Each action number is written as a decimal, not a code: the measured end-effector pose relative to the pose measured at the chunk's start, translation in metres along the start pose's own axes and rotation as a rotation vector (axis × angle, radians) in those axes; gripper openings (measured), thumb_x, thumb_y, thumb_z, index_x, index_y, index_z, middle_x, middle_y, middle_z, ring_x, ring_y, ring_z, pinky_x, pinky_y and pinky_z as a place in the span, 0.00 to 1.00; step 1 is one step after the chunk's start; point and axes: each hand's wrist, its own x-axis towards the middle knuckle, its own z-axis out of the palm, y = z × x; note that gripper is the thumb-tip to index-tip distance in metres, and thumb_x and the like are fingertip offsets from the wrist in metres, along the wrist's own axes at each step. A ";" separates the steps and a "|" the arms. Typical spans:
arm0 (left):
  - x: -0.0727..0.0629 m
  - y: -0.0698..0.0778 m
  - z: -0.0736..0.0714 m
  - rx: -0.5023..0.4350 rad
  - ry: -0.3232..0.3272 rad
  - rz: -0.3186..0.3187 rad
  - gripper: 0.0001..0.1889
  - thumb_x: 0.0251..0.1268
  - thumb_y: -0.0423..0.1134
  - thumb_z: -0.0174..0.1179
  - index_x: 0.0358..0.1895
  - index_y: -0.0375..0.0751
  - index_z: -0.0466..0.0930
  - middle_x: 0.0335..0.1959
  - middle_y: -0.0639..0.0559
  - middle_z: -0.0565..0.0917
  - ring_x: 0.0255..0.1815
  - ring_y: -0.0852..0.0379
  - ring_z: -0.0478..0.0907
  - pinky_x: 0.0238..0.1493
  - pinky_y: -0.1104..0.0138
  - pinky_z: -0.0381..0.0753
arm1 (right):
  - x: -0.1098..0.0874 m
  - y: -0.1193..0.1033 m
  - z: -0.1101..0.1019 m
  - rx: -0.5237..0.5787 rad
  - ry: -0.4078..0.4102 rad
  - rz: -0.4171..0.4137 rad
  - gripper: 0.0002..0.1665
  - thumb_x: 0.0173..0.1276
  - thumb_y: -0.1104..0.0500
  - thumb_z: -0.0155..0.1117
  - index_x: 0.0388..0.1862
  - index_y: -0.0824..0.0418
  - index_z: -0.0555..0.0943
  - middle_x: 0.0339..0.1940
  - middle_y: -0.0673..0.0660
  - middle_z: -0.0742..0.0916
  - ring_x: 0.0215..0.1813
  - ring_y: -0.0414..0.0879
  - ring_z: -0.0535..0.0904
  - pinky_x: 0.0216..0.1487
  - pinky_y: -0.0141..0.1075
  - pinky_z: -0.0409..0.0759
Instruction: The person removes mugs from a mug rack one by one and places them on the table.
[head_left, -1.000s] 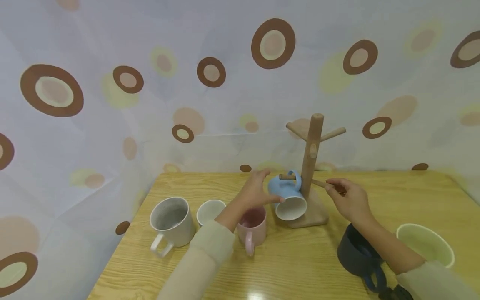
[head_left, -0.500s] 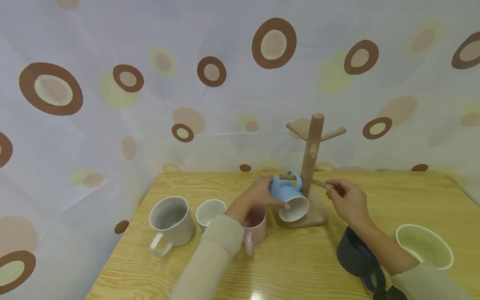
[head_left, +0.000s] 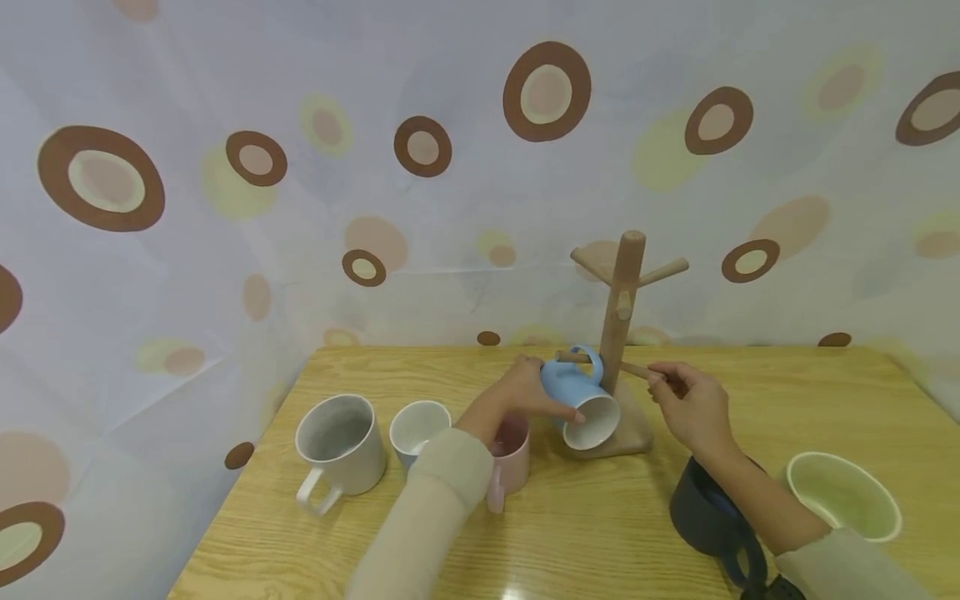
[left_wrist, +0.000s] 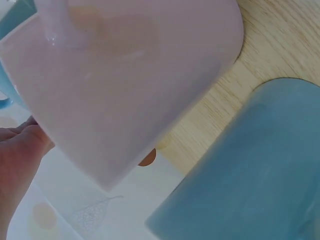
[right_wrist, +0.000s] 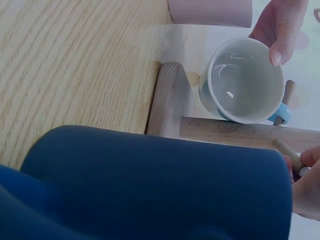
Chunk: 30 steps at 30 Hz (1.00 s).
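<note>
A light blue mug (head_left: 568, 385) hangs tilted on its side, its handle looped round a lower left peg of the wooden mug tree (head_left: 614, 333). My left hand (head_left: 525, 393) grips that mug, thumb at the white rim and fingers toward its base. In the right wrist view the mug's white inside (right_wrist: 245, 82) faces the camera, the left thumb at its edge. My right hand (head_left: 693, 410) pinches the tip of the tree's lower right peg (head_left: 635, 370) between thumb and fingers. In the left wrist view a pink mug (left_wrist: 125, 85) covers most of the left hand's work.
Left of the tree stand the pink mug (head_left: 515, 462), a small cup (head_left: 420, 427) with a white inside, and a large white mug (head_left: 356, 458). A dark blue mug (head_left: 696, 510) sits under my right forearm, with a pale green bowl-shaped cup (head_left: 843, 496) beyond it.
My left hand has moved slightly right and down and closed in on the light blue mug, whose open end has swung a little right. My right hand keeps its hold on the peg.
</note>
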 end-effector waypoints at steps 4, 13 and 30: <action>0.001 -0.002 0.002 -0.043 0.015 0.006 0.49 0.38 0.55 0.73 0.63 0.31 0.62 0.58 0.42 0.72 0.56 0.52 0.71 0.60 0.62 0.72 | 0.000 0.001 0.000 0.009 -0.007 0.013 0.14 0.68 0.64 0.53 0.45 0.74 0.79 0.30 0.68 0.84 0.24 0.23 0.71 0.23 0.23 0.74; 0.005 -0.006 0.002 -0.010 0.082 0.047 0.44 0.34 0.56 0.74 0.55 0.30 0.70 0.47 0.45 0.79 0.44 0.56 0.75 0.48 0.68 0.77 | -0.001 0.000 0.001 0.010 -0.004 0.004 0.14 0.68 0.65 0.53 0.46 0.74 0.78 0.31 0.68 0.84 0.25 0.23 0.72 0.26 0.22 0.75; -0.014 -0.024 -0.011 -0.162 0.130 0.048 0.46 0.38 0.54 0.73 0.61 0.32 0.67 0.55 0.41 0.77 0.51 0.51 0.77 0.52 0.63 0.78 | -0.003 0.001 0.002 -0.024 0.019 -0.029 0.14 0.68 0.64 0.54 0.47 0.73 0.78 0.31 0.68 0.85 0.26 0.21 0.71 0.24 0.23 0.73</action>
